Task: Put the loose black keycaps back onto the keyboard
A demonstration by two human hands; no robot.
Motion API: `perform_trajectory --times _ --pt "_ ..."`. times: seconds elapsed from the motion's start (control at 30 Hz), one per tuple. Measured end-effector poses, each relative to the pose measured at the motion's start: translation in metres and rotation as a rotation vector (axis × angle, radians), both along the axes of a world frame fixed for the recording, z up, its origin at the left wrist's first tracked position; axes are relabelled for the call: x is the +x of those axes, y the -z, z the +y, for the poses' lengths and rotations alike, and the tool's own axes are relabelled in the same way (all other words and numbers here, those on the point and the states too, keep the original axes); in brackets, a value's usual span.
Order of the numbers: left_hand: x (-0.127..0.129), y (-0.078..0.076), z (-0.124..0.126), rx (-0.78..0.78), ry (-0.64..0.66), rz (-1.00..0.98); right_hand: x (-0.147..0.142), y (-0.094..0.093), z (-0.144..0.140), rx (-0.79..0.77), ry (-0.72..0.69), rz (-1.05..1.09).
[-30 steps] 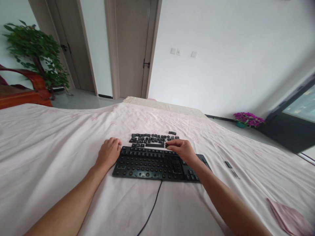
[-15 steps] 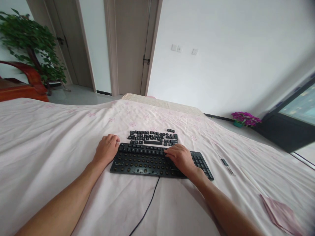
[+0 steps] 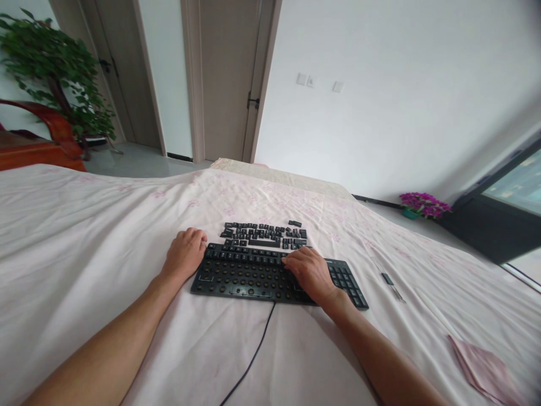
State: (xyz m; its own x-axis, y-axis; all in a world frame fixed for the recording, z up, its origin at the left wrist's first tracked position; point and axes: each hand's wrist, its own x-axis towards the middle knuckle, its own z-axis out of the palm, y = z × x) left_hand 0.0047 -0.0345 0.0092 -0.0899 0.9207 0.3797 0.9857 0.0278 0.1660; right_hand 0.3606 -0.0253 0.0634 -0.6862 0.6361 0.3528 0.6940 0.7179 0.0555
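Observation:
A black keyboard lies on a pale pink bedsheet; most of its keys are stripped off, showing round sockets. Several loose black keycaps lie in rows on the sheet just beyond it. My left hand is curled around the keyboard's far left corner. My right hand rests on the right half of the keyboard, fingers bent down and pinched on a small keycap against the board; the fingertips are partly hidden. The number pad to its right still has its keys.
The keyboard's black cable runs toward me across the sheet. A small dark tool lies to the right, a folded pink cloth at the near right. Beyond the bed are a green plant, doors and purple flowers.
My right hand came back from the rows of loose keycaps, where it pinched one, onto the keyboard's right half. The left hand stayed at the corner. The view shifted slightly.

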Motion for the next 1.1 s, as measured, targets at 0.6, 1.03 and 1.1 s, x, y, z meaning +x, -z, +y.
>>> perform_trajectory --times 0.6,1.03,1.1 --pt "0.000 -0.001 -0.001 0.001 -0.007 0.000 0.005 0.016 0.008 -0.113 -0.018 0.248" --pt "0.001 -0.002 -0.001 0.003 0.005 0.003 -0.001 0.003 -0.008 -0.097 -0.037 0.069" --pt "0.001 -0.001 -0.002 0.000 0.000 0.005 -0.002 0.002 -0.010 -0.100 -0.036 0.047"
